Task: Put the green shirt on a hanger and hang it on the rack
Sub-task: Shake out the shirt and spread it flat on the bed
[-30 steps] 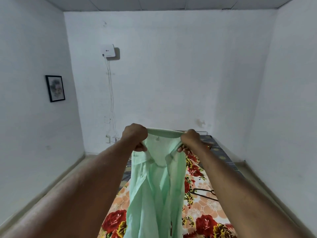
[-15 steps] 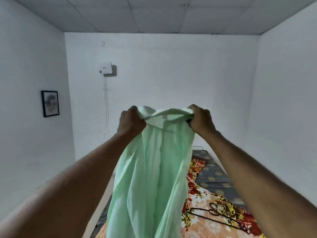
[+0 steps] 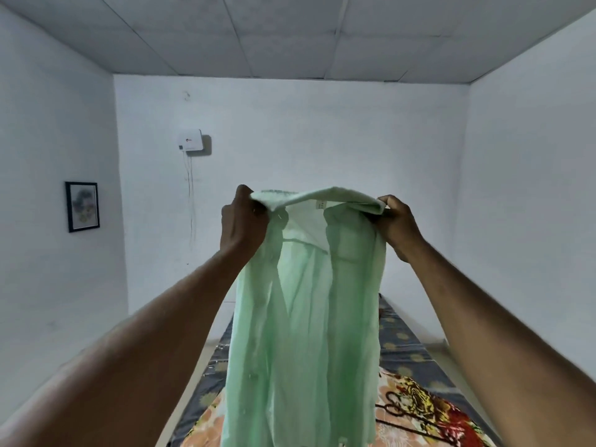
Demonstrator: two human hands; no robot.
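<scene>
both hands hold the green shirt (image 3: 303,317) up in the air by its collar, the left hand (image 3: 243,225) in a clenched grip at one end, the right hand (image 3: 398,225) at the other. it hangs over the bed (image 3: 416,353), where a dark hanger (image 3: 416,417) lies on the flowered sheet.

Over the last second both arms have lifted: the left hand (image 3: 242,221) and right hand (image 3: 400,225) now hold the green shirt (image 3: 303,317) at mid-wall height instead of low over the bed (image 3: 406,346). The hands have drawn apart, stretching the collar (image 3: 319,198) flat between them. The view has tilted up, so more ceiling (image 3: 290,37) shows and less of the floral bedsheet (image 3: 429,411).
</scene>
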